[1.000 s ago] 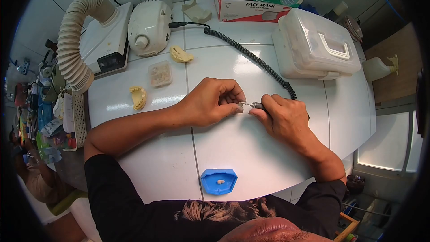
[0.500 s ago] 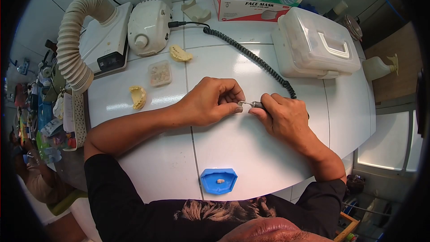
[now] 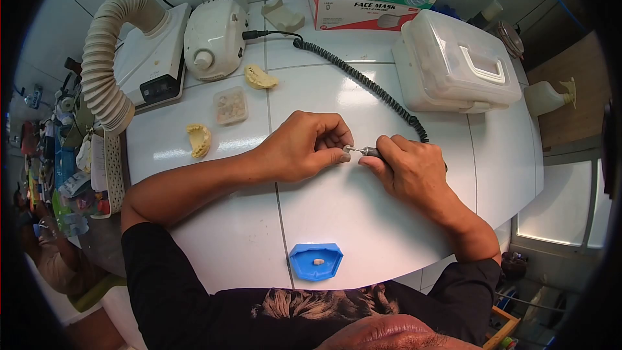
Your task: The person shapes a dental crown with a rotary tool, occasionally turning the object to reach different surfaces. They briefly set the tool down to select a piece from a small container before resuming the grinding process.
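Over at the left edge of the table, a fat ribbed hose (image 3: 97, 68) bends down beside a white basket (image 3: 115, 175). Next along is a yellowish dental model (image 3: 199, 141), then a white control box (image 3: 217, 39) behind it with a knob on the front, a little clear box (image 3: 232, 120) full of pale bits, and a second dental model (image 3: 261, 78). Around the middle, the left hand (image 3: 304, 149) has thumb and fingers pinched on a small pale piece (image 3: 348, 148), mostly hidden so I can't make out its shape. Nearer the body sits a blue dish (image 3: 301, 259) with a pale lump (image 3: 318, 262) in it. Just right of the pinch, the right hand (image 3: 411, 172) is wrapped around a handpiece (image 3: 371, 151), its thin tip right at that piece; can't tell if they touch. Farther right: a coiled black cord (image 3: 379, 91), a white carry case (image 3: 447, 52) and a spray bottle (image 3: 544, 100).
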`<state>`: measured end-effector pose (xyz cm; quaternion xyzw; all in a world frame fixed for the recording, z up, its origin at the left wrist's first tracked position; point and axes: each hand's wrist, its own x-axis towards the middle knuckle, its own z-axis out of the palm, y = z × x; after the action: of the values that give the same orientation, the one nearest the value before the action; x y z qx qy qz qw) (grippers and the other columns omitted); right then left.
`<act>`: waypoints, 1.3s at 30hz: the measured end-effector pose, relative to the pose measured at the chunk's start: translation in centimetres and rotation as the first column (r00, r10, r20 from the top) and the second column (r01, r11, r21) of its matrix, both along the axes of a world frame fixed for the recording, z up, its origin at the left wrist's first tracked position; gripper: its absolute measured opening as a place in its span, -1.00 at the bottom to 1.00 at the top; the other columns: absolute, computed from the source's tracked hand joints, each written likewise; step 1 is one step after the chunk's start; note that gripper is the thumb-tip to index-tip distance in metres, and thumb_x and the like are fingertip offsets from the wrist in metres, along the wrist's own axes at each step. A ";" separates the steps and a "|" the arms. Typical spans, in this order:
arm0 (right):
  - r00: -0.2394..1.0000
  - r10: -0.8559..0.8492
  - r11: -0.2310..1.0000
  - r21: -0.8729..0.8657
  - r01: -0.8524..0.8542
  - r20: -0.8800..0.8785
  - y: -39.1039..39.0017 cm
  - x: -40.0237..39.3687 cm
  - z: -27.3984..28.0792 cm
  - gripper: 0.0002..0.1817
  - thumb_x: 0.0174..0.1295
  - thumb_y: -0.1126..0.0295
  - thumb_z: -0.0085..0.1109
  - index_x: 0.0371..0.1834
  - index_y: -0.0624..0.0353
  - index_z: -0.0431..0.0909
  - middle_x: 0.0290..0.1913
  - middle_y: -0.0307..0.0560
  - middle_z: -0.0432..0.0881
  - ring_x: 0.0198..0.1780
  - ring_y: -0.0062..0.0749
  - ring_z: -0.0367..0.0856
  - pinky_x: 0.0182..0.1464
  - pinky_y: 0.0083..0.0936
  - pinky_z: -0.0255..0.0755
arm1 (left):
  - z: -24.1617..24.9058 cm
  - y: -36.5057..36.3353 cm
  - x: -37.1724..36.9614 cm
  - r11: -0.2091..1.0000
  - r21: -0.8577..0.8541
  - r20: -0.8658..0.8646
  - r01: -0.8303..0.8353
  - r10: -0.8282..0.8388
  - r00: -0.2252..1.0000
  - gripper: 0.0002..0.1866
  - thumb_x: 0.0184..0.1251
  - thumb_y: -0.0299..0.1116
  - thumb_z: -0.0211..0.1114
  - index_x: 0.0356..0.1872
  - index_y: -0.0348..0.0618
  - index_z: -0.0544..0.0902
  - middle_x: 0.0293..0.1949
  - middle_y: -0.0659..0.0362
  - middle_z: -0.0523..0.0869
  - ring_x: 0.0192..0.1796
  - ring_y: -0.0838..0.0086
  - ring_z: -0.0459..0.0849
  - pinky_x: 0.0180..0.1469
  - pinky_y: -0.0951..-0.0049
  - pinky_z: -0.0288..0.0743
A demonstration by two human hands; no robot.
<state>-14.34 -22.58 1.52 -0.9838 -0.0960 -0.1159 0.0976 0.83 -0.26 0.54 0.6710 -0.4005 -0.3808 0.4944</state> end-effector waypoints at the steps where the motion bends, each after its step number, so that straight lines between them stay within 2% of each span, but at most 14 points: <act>1: 1.000 0.005 1.000 0.000 -0.005 -0.001 0.0 0.0 0.0 -0.50 0.52 -0.10 0.41 -0.35 0.09 0.57 -0.53 -0.14 0.60 -0.59 -0.18 0.64 -0.54 -0.22 0.50 | 0.0 0.0 0.0 1.000 -0.004 -0.001 -0.002 0.001 1.000 -0.82 0.52 -0.54 0.49 0.03 -0.35 0.74 -0.14 0.14 0.86 -0.06 0.54 0.81 0.07 0.45 0.67; 16: 1.000 -0.015 1.000 -0.008 0.015 -0.009 0.2 -0.1 0.1 -0.50 0.52 -0.12 0.40 -0.33 0.10 0.58 -0.52 -0.13 0.61 -0.59 -0.18 0.64 -0.54 -0.22 0.49 | -0.1 0.0 0.0 1.000 0.000 0.005 -0.004 0.004 1.000 -0.83 0.52 -0.55 0.48 0.03 -0.35 0.74 -0.15 0.13 0.86 -0.07 0.54 0.80 0.05 0.46 0.66; 25: 1.000 -0.010 0.999 0.034 0.010 -0.006 -0.2 0.0 0.1 -0.53 0.53 -0.07 0.43 -0.33 0.10 0.59 -0.52 -0.15 0.61 -0.57 -0.18 0.66 -0.53 -0.23 0.50 | -0.4 0.3 -0.3 0.996 -0.086 0.025 -0.034 0.036 0.999 -0.83 0.46 -0.53 0.48 0.01 -0.29 0.80 -0.14 0.17 0.90 -0.18 0.64 0.79 -0.12 0.55 0.63; 39: 1.000 0.012 1.000 0.018 -0.012 -0.009 -0.2 -0.1 0.2 -0.51 0.51 -0.09 0.42 -0.34 0.10 0.59 -0.52 -0.14 0.62 -0.57 -0.17 0.66 -0.54 -0.21 0.50 | -0.1 0.2 -0.2 0.993 -0.080 -0.056 -0.084 0.080 0.995 -0.81 0.45 -0.56 0.50 0.00 -0.24 0.72 -0.13 0.22 0.87 -0.07 0.65 0.83 -0.08 0.59 0.68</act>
<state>-14.42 -22.74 1.75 -0.9827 -0.1005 -0.1119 0.1077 0.65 -0.05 0.41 0.6557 -0.3747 -0.3610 0.5471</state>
